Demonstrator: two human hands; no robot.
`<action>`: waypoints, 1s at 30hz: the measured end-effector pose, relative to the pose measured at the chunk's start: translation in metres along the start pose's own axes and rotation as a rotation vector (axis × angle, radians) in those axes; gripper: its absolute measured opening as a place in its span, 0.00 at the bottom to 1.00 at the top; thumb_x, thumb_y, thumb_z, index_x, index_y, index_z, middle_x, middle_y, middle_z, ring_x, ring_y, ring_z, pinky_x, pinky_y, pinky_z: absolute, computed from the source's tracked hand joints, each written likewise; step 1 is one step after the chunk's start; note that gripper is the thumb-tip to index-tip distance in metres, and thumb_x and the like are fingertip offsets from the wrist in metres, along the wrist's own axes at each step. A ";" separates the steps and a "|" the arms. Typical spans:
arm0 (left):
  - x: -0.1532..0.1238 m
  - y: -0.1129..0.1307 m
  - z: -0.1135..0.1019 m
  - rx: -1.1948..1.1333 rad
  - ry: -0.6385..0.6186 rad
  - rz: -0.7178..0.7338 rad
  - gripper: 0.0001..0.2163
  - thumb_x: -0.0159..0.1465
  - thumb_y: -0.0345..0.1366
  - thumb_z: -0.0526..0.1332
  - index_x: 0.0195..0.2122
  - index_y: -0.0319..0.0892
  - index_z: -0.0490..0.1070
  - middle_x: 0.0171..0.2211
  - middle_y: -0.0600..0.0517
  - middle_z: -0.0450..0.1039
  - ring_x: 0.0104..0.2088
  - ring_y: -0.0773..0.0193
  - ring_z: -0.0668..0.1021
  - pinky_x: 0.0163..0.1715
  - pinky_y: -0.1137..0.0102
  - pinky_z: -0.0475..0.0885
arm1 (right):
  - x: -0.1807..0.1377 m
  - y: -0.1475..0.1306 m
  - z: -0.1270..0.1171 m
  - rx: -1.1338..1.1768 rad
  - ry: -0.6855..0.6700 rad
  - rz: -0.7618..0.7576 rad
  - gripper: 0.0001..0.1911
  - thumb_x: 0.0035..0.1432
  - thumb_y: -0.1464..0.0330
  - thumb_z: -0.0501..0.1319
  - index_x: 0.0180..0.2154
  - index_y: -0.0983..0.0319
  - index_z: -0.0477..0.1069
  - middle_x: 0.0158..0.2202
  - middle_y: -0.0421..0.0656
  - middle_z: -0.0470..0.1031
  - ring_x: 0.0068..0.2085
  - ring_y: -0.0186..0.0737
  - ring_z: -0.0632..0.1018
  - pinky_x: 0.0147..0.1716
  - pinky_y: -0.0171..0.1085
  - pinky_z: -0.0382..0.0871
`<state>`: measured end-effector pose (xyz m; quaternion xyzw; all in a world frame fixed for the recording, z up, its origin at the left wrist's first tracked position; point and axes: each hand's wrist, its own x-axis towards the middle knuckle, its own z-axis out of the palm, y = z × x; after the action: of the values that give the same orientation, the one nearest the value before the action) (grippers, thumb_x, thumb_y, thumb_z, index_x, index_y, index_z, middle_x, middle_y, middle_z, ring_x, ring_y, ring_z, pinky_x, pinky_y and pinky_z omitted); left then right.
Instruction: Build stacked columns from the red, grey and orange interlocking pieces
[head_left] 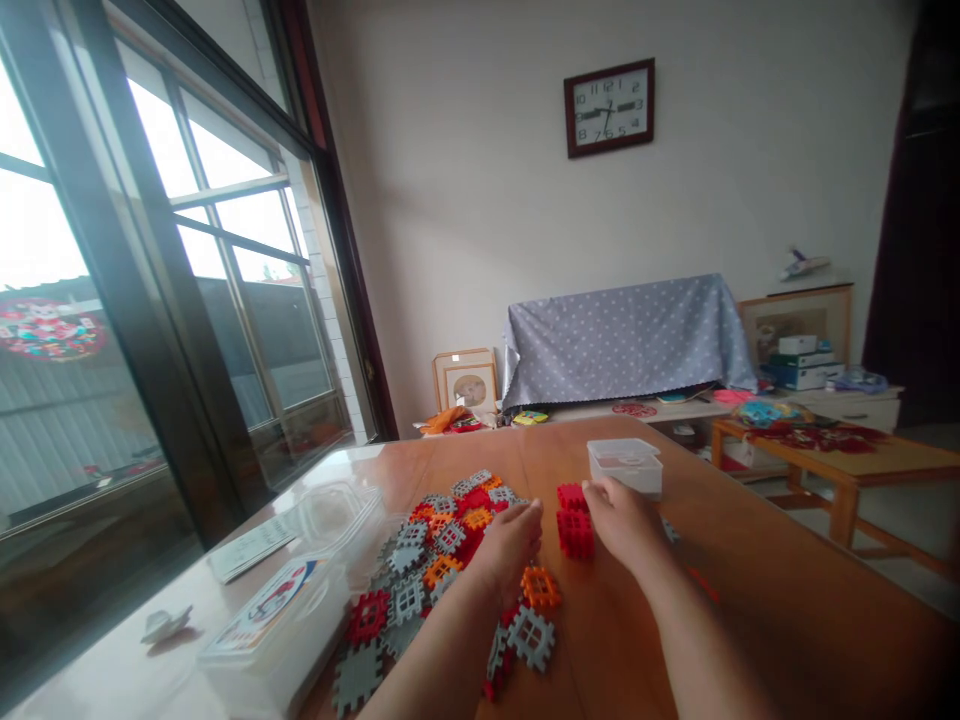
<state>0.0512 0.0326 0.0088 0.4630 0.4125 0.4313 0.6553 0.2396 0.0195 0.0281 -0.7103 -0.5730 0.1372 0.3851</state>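
Note:
In the middle of the wooden table stands a small assembly of red interlocking blocks (575, 535) with notched edges and window-like openings. My right hand (619, 518) is at its upper right side, thumb and fingers closed on the red piece at the top. To the left of the assembly, my left hand (511, 548) is over the loose blocks with its fingers curled inward; what they hold, if anything, is hidden. Under and around my left forearm spreads a pile of grey, red and orange blocks, including an orange window block (541, 588) and a grey window block (531, 640).
A clear plastic box (626, 468) stands beyond my right hand. On the left are a lidded plastic box (277, 630), an open clear container (334, 510), a paper sheet (253, 548) and a small crumpled piece (166, 624). A low side table (840, 465) is at right.

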 end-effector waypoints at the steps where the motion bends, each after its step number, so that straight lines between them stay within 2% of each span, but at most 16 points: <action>1: -0.004 0.004 -0.008 0.017 0.018 0.052 0.23 0.57 0.52 0.70 0.46 0.40 0.74 0.46 0.45 0.77 0.48 0.59 0.78 0.49 0.69 0.70 | -0.002 -0.003 0.000 0.029 0.026 -0.032 0.21 0.68 0.56 0.49 0.39 0.59 0.77 0.38 0.48 0.82 0.40 0.46 0.78 0.34 0.36 0.60; 3: -0.011 0.014 -0.026 0.053 0.079 0.144 0.23 0.56 0.48 0.71 0.46 0.39 0.75 0.45 0.45 0.77 0.46 0.59 0.78 0.48 0.68 0.70 | -0.006 -0.007 0.003 0.091 0.065 -0.099 0.20 0.67 0.56 0.50 0.38 0.58 0.77 0.36 0.47 0.82 0.38 0.45 0.78 0.34 0.36 0.61; 5: -0.017 0.023 -0.047 0.130 0.191 0.224 0.22 0.57 0.47 0.69 0.47 0.39 0.75 0.42 0.45 0.77 0.43 0.60 0.78 0.45 0.68 0.71 | -0.008 -0.009 0.009 0.136 0.057 -0.142 0.19 0.66 0.56 0.51 0.34 0.59 0.76 0.32 0.45 0.81 0.35 0.43 0.77 0.33 0.35 0.61; 7: -0.020 0.027 -0.066 0.261 0.350 0.305 0.18 0.59 0.46 0.66 0.45 0.38 0.75 0.38 0.47 0.77 0.38 0.61 0.77 0.39 0.69 0.70 | -0.010 -0.010 0.016 0.150 0.010 -0.161 0.19 0.66 0.57 0.51 0.33 0.59 0.75 0.29 0.44 0.79 0.32 0.42 0.76 0.31 0.35 0.60; 10: -0.021 0.024 -0.085 0.310 0.418 0.333 0.14 0.59 0.40 0.65 0.43 0.39 0.74 0.33 0.50 0.75 0.33 0.64 0.74 0.33 0.71 0.67 | -0.011 -0.011 0.024 0.129 -0.101 -0.206 0.18 0.67 0.59 0.49 0.31 0.59 0.72 0.27 0.42 0.78 0.30 0.40 0.74 0.29 0.34 0.58; 13: -0.021 0.014 -0.089 0.423 0.360 0.338 0.10 0.58 0.36 0.62 0.41 0.39 0.74 0.30 0.52 0.73 0.29 0.65 0.71 0.30 0.72 0.64 | -0.014 -0.010 0.029 0.079 -0.243 -0.236 0.15 0.66 0.63 0.51 0.31 0.59 0.71 0.27 0.41 0.78 0.30 0.38 0.75 0.29 0.33 0.57; 17: -0.027 0.005 -0.083 0.670 0.147 0.384 0.07 0.57 0.31 0.60 0.37 0.41 0.74 0.30 0.53 0.73 0.30 0.66 0.69 0.31 0.72 0.62 | -0.024 -0.009 0.036 0.025 -0.434 -0.238 0.07 0.58 0.64 0.61 0.35 0.59 0.75 0.27 0.38 0.77 0.30 0.37 0.75 0.27 0.33 0.55; 20: -0.036 0.004 -0.076 0.824 0.044 0.391 0.07 0.56 0.28 0.59 0.34 0.42 0.74 0.30 0.53 0.73 0.31 0.64 0.70 0.32 0.72 0.61 | -0.032 -0.009 0.041 -0.019 -0.573 -0.246 0.14 0.49 0.64 0.68 0.40 0.58 0.77 0.30 0.38 0.78 0.31 0.39 0.75 0.27 0.33 0.56; 25: -0.045 0.002 -0.063 0.970 -0.058 0.377 0.11 0.54 0.27 0.59 0.37 0.44 0.77 0.33 0.52 0.76 0.34 0.60 0.73 0.34 0.71 0.63 | -0.038 -0.013 0.046 -0.056 -0.645 -0.248 0.14 0.45 0.65 0.71 0.38 0.57 0.77 0.33 0.39 0.80 0.34 0.40 0.77 0.29 0.33 0.59; 30: -0.044 0.000 -0.059 1.023 -0.068 0.435 0.11 0.55 0.28 0.60 0.38 0.45 0.77 0.37 0.50 0.78 0.38 0.57 0.75 0.38 0.70 0.64 | -0.041 -0.021 0.046 -0.095 -0.657 -0.222 0.13 0.43 0.65 0.72 0.34 0.58 0.77 0.31 0.39 0.80 0.32 0.40 0.77 0.28 0.32 0.58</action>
<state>-0.0170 0.0061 0.0010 0.8104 0.4427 0.2862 0.2557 0.1827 0.0008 0.0024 -0.5786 -0.7458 0.2891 0.1593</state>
